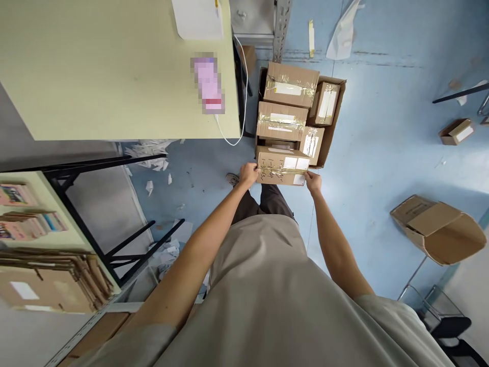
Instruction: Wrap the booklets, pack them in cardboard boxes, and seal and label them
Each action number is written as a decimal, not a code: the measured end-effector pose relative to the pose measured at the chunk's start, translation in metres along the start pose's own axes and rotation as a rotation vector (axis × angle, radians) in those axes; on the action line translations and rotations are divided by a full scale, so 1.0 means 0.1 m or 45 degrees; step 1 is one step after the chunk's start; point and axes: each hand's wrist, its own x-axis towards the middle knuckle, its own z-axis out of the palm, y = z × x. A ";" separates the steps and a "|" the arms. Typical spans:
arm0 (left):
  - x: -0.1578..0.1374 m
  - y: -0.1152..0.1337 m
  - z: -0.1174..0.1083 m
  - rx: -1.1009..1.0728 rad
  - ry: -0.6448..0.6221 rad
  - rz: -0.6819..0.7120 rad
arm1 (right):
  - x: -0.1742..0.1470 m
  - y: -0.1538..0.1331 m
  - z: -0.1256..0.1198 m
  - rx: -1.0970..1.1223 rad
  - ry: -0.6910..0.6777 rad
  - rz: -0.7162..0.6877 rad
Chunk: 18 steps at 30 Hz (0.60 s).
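Between my two hands is a taped cardboard box [282, 176] with handwriting and white labels on it. My left hand [249, 174] grips its left end, fingers closed around the edge. At the opposite end, my right hand [314, 182] is closed on the box's right edge. The box is at the near end of a large open carton [338, 114]; whether it rests on the carton or is raised cannot be made out. Inside the carton are several smaller taped boxes, among them a labelled box [292, 84] at the far end and a narrower box [327, 103] on the right.
A pale yellow table [114, 76] stands to the left, bearing a blurred pink phone [208, 84] with a white cable [244, 102]. Flattened cardboard [49, 285] is stacked lower left. An open empty carton [439, 229] and a small box [457, 131] lie at right. Paper scraps litter the floor.
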 end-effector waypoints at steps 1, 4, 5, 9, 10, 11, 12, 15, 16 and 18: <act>0.02 -0.03 0.03 0.000 -0.005 -0.023 | 0.01 0.01 0.02 0.004 -0.002 0.032; 0.04 -0.09 0.06 0.002 0.010 -0.063 | 0.01 0.03 0.07 0.027 -0.021 0.088; 0.05 -0.11 0.06 0.000 0.014 -0.069 | 0.01 0.04 0.08 0.039 -0.023 0.095; 0.14 -0.11 0.01 -0.060 0.055 -0.053 | 0.07 0.02 0.10 0.093 -0.001 0.086; 0.18 -0.10 -0.01 -0.078 0.069 -0.044 | 0.10 0.00 0.10 0.103 0.009 0.079; 0.23 -0.08 -0.02 -0.091 0.084 -0.033 | 0.15 -0.02 0.10 0.111 0.020 0.074; 0.28 -0.07 -0.03 -0.097 0.097 -0.023 | 0.20 -0.04 0.10 0.117 0.031 0.067; 0.44 -0.01 -0.05 -0.108 0.123 -0.003 | 0.39 -0.11 0.12 0.147 0.070 0.055; 0.48 0.00 -0.05 -0.117 0.128 -0.005 | 0.46 -0.12 0.14 0.155 0.083 0.054; 0.58 0.04 -0.04 -0.147 0.137 -0.016 | 0.58 -0.15 0.18 0.149 0.097 0.054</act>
